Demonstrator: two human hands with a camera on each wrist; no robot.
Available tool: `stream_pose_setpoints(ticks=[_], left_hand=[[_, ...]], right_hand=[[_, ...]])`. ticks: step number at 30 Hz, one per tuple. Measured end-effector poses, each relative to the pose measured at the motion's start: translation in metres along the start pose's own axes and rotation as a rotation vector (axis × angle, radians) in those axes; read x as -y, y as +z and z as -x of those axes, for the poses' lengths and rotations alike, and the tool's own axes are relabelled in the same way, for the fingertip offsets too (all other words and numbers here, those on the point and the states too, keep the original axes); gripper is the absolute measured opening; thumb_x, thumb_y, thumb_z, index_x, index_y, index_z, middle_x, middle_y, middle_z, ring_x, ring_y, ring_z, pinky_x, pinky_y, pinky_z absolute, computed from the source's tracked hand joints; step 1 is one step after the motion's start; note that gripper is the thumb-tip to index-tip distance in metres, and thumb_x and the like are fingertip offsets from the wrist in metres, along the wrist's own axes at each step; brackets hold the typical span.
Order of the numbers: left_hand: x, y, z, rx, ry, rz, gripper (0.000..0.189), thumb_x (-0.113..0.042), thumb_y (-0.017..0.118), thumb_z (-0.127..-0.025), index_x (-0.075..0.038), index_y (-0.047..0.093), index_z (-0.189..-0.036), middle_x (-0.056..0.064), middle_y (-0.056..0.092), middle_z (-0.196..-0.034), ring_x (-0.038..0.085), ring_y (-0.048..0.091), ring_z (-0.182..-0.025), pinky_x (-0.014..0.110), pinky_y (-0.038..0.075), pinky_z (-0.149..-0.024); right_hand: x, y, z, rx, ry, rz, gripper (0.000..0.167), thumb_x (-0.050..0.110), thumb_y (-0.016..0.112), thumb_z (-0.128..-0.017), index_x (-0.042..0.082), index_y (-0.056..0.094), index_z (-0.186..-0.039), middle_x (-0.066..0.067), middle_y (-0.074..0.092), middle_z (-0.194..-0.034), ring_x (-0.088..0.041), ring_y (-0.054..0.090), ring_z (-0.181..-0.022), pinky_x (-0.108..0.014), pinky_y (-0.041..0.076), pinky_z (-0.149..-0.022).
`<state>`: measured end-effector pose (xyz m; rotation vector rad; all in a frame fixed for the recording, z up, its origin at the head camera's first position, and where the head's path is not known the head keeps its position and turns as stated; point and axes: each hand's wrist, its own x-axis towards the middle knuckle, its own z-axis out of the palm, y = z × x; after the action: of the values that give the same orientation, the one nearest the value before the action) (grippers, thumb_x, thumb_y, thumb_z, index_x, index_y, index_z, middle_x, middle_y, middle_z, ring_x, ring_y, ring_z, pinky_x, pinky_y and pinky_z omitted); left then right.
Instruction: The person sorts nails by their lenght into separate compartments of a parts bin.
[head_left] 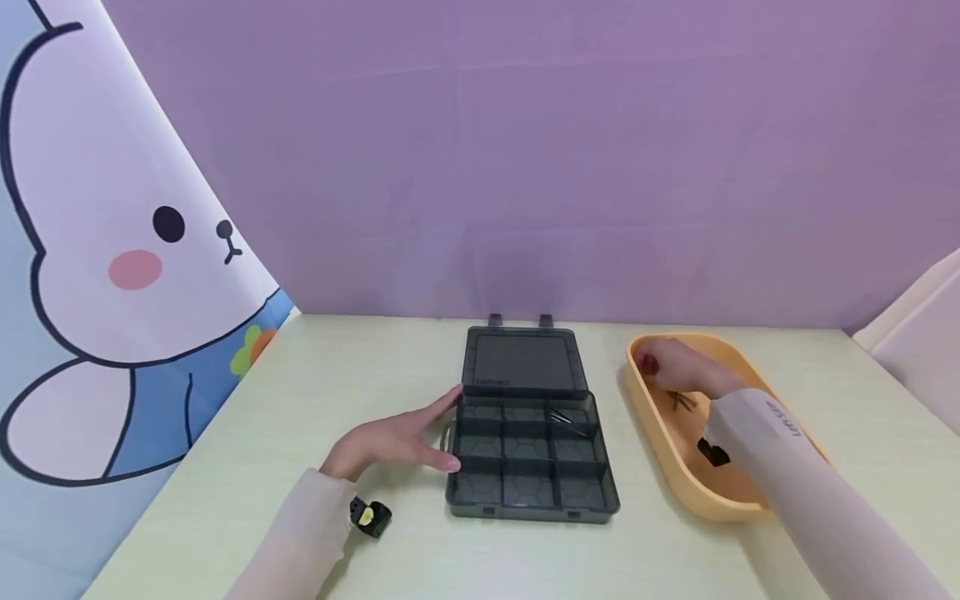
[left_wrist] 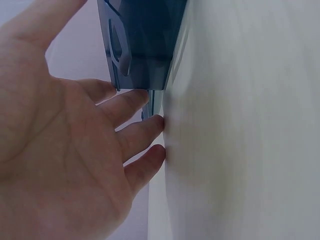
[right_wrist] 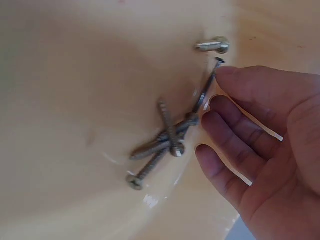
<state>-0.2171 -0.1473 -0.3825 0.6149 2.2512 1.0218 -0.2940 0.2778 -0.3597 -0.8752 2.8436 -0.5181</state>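
Note:
A dark translucent compartment box [head_left: 527, 450] lies on the table with its lid [head_left: 524, 361] folded back. Several thin nails [head_left: 567, 422] lie around its back right compartment. My left hand [head_left: 397, 437] is spread along the box's left side, thumb tip at the rim, index finger reaching toward the hinge. Over at the right, my right hand [head_left: 678, 365] reaches down into the far end of an orange tray [head_left: 660, 433]. There its thumb tip meets a thin dark nail [right_wrist: 204, 92], the other fingers loosely bent beside it. Several screws [right_wrist: 167, 135] lie crossed next to the nail.
One short screw [right_wrist: 212, 45] lies apart from the pile, near the thumb. The tray's raised wall surrounds the right hand. A purple cloth [head_left: 525, 167] hangs behind the table, and a cartoon-printed cloth [head_left: 112, 208] at the left.

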Motion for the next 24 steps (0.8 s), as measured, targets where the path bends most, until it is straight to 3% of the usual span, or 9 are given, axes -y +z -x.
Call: stream_pose_setpoints(ticks=[6, 24], left_hand=[[-0.003, 0.0008, -0.0029, 0.002, -0.004, -0.001, 0.111, -0.044, 0.074, -0.08, -0.021, -0.005, -0.154, 0.007, 0.0, -0.162, 0.029, 0.006, -0.148, 0.052, 0.015, -0.117], [-0.0049, 0.0017, -0.0016, -0.002, -0.021, 0.01, 0.111, -0.043, 0.075, -0.08, -0.024, -0.005, -0.154, 0.008, 0.001, -0.162, 0.03, 0.006, -0.148, 0.054, 0.015, -0.117]], right_hand=[[-0.0054, 0.0031, -0.0021, 0.038, 0.02, -0.009, 0.023, -0.013, 0.051, -0.076, 0.004, 0.061, -0.087, -0.004, 0.059, -0.078, -0.014, 0.047, -0.066, -0.027, 0.04, -0.059], [-0.0112, 0.0102, -0.0016, 0.046, 0.117, -0.05, 0.023, -0.014, 0.045, -0.075, 0.006, 0.055, -0.079, -0.002, 0.046, -0.068, -0.015, 0.04, -0.06, -0.026, 0.033, -0.054]])
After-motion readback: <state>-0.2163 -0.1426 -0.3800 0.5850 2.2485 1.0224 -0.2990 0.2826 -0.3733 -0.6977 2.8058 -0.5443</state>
